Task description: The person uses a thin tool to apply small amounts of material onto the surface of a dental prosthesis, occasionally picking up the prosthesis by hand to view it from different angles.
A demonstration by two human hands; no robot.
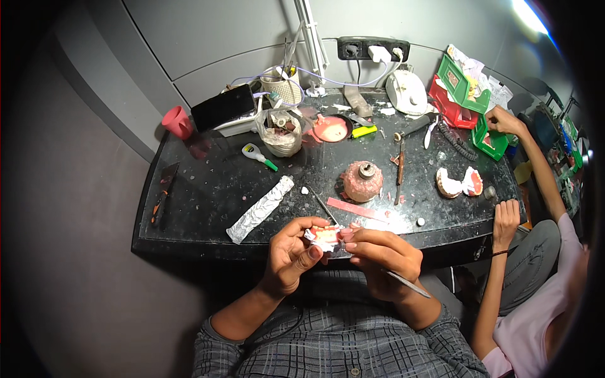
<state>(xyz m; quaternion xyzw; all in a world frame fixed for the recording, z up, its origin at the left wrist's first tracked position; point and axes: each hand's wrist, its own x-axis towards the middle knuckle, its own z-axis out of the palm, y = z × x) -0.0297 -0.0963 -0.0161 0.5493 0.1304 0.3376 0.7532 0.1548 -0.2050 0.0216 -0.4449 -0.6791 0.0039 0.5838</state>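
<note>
My left hand is closed around a dental model with red-pink wax, a row of yellowish teeth and a white base. Against the model's right side rest the fingers of my right hand. A slim metal carving tool is gripped in that hand, its end sticking out below toward the right; its working tip is hard to make out. Just beyond the model lies a thin metal instrument. A pink wax strip lies on the black bench near a wax-smeared spirit lamp.
Foil-wrapped roll, orange-black knife and pink cup occupy the left. Behind stand a waste bag and wax pan. Right: wooden-handled wax knife, plaster models, green bin, and a co-worker's hand at it.
</note>
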